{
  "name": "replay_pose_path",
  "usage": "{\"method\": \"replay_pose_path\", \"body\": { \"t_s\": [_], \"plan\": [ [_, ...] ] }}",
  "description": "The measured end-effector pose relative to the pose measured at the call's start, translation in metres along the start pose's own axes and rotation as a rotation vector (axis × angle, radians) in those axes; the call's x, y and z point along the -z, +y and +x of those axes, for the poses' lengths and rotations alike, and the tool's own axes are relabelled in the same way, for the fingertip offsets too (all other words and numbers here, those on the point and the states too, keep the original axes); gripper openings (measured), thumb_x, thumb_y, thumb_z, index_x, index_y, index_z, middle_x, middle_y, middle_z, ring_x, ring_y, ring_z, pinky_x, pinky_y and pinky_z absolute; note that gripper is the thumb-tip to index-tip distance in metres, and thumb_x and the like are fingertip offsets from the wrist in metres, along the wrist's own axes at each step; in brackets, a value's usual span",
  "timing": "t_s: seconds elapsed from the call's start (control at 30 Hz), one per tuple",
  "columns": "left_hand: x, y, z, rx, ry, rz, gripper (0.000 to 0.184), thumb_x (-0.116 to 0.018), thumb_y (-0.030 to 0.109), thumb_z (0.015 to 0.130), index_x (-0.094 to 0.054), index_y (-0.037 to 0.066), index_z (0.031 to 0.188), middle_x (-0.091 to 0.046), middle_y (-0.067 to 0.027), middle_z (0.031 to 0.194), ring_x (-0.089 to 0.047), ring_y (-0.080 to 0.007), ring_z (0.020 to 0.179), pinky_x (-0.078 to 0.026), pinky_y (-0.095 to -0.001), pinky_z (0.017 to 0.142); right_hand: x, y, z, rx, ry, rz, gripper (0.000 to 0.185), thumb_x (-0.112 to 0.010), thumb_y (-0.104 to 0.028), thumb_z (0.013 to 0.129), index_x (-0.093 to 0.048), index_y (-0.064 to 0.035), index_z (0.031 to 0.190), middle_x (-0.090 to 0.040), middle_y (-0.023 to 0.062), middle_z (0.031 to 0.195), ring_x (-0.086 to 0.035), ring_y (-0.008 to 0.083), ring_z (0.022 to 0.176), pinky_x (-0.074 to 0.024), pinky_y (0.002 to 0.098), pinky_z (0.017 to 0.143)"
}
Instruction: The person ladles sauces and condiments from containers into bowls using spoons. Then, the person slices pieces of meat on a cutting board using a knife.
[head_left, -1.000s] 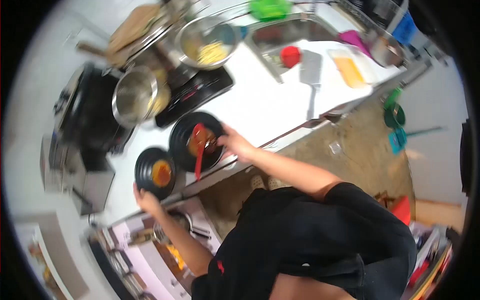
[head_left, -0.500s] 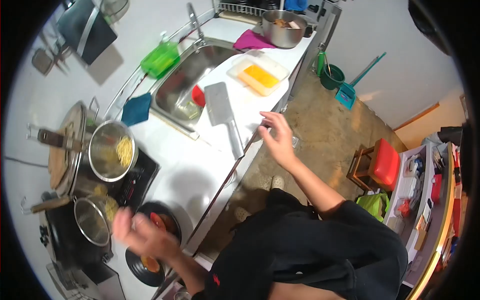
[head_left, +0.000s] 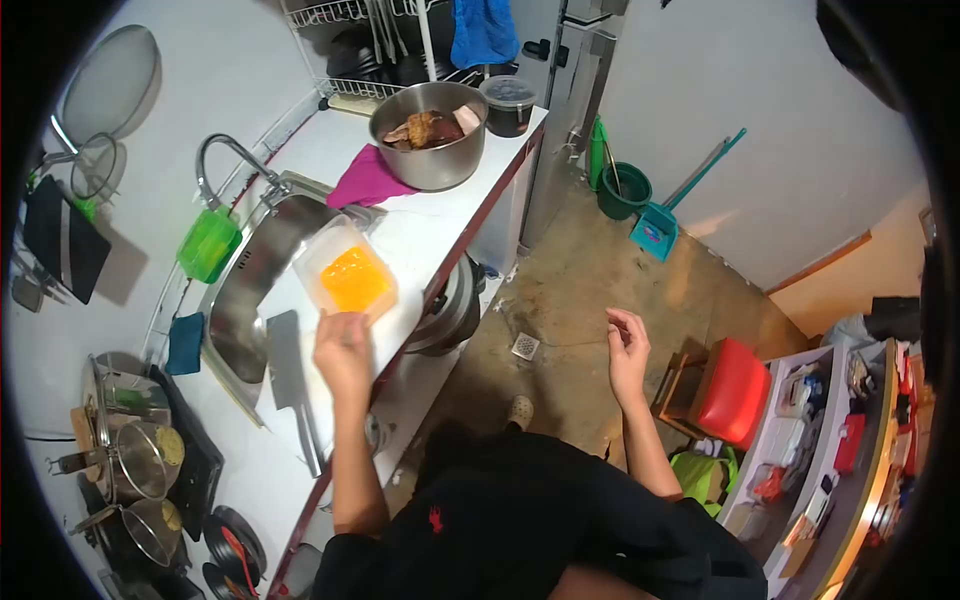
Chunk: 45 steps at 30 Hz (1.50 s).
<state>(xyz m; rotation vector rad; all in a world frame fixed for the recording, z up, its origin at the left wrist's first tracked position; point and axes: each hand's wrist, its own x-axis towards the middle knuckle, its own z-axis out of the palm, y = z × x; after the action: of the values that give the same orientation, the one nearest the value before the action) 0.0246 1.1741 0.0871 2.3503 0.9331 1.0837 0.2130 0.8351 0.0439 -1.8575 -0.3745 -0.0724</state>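
My left hand [head_left: 343, 352] is at the near edge of a plastic container [head_left: 355, 275] with yellow contents; its fingers are bent, and whether they grip the rim cannot be made out. A cleaver [head_left: 290, 370] lies on the white board just left of this hand. My right hand [head_left: 627, 345] hangs over the floor, fingers loosely curled and apart from the thumb, holding nothing. Beyond the container stands a steel pot [head_left: 440, 165] with brown pieces in it, beside a magenta cloth [head_left: 365, 180].
At the left are the sink [head_left: 235, 330], a green rack [head_left: 209, 245] and two strainers [head_left: 145, 470] with noodles. Black bowls [head_left: 225, 545] sit at the lower left. A red stool [head_left: 730, 393] and shelves stand at the right; a green bucket [head_left: 625, 195] is on the floor.
The view has swung toward the pot end of the counter. My left hand has gone from the black bowls to the yellow container. My right hand has left the bowl and is now over the floor.
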Motion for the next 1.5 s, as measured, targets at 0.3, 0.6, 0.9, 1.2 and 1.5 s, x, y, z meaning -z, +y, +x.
{"method": "replay_pose_path", "body": {
  "t_s": [0.3,0.6,0.9,1.2,1.5],
  "plan": [
    [-0.066,-0.013,0.194,-0.122,0.162,0.238,0.017,-0.072,0.016,0.082,-0.069,0.0,0.087,-0.067,-0.0182,0.087,-0.065,-0.0365,0.079,-0.05,-0.0426,0.072,-0.053,-0.027,0.164,0.45,-0.3,-0.132,0.034,-0.066,-0.01,0.082,-0.064,-0.0044,0.115,-0.058,0.0138,0.115,-0.055,0.0329,0.111,-0.0428,0.0398,0.099],
    [-0.193,-0.077,0.29,-0.05,0.211,0.132,0.018,-0.072,0.016,0.082,-0.072,0.001,0.09,-0.068,-0.0186,0.094,-0.066,-0.0342,0.083,-0.051,-0.0399,0.075,-0.194,-0.141,0.349,0.992,-0.605,-0.434,0.043,-0.074,-0.013,0.072,-0.062,0.0015,0.111,-0.057,0.0147,0.115,-0.052,0.0326,0.11,-0.0441,0.0431,0.096],
    [-0.167,-0.035,0.247,0.116,0.267,0.189,0.05,-0.071,0.008,0.079,-0.058,0.014,0.127,-0.052,-0.0155,0.13,-0.049,-0.0352,0.121,-0.04,-0.0432,0.102,-0.289,-0.119,0.368,1.252,-0.774,-1.399,0.03,-0.065,-0.025,0.071,-0.074,-0.0075,0.094,-0.061,0.0077,0.101,-0.049,0.0242,0.103,-0.0365,0.0346,0.085],
    [-0.032,0.01,0.025,0.479,0.569,0.476,0.031,-0.064,0.004,0.085,-0.065,0.004,0.117,-0.061,-0.014,0.12,-0.055,-0.0301,0.115,-0.04,-0.0401,0.102,-0.247,-0.179,0.403,1.323,-0.967,-0.91,0.056,-0.077,-0.019,0.057,-0.064,0.0,0.108,-0.06,0.0116,0.105,-0.053,0.0291,0.105,-0.0414,0.0388,0.094],
    [-0.022,0.083,-0.054,0.596,0.765,0.508,0.022,-0.061,0.001,0.088,-0.067,0.003,0.11,-0.066,-0.0097,0.108,-0.06,-0.0214,0.099,-0.045,-0.0292,0.084,-0.221,-0.191,0.349,0.609,-1.821,0.221,0.063,-0.072,-0.001,0.065,-0.055,-0.0034,0.126,-0.059,0.0086,0.118,-0.058,0.0178,0.113,-0.0429,0.0318,0.102]
  ]
}}
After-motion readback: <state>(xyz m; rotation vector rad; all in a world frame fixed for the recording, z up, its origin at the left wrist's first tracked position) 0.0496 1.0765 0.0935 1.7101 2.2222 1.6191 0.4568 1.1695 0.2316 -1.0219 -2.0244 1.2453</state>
